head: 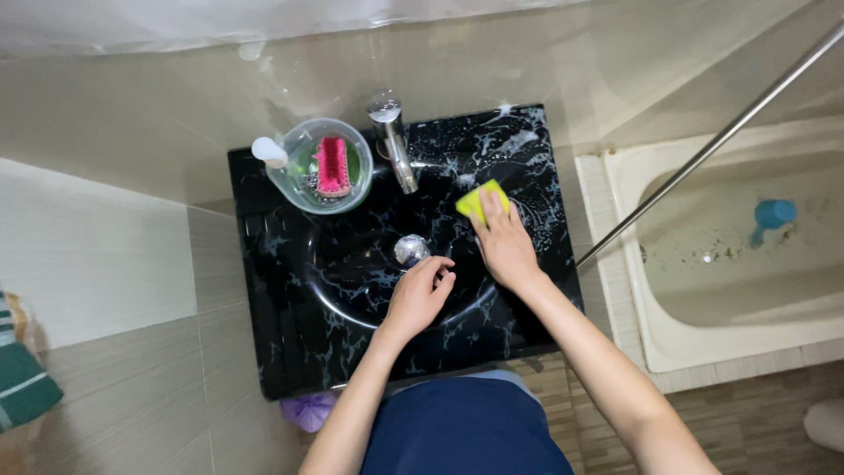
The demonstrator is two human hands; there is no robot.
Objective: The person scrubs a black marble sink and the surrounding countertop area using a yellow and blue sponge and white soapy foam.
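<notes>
While your right hand [503, 246] pressed the yellow sponge [480, 200] flat at frame centre, your empty, loosely curled left hand [418, 295] braced on the black sink [264, 290]; firm, overlapping strokes probably suited.

It was a home bathroom. A black marbled sink [290, 352] with a chrome tap [394, 141] stood against a tiled wall [114, 246], its top streaked with soapy foam. Just right of it lay a white bathtub [633, 264], crossed by a metal rod [712, 141], with a blue cup [774, 214] lying inside. A clear tub [303, 189] holding a pink brush [332, 165] sat on the sink's back corner. The floor [747, 422] was tiled in brownish plank-like tiles.
</notes>
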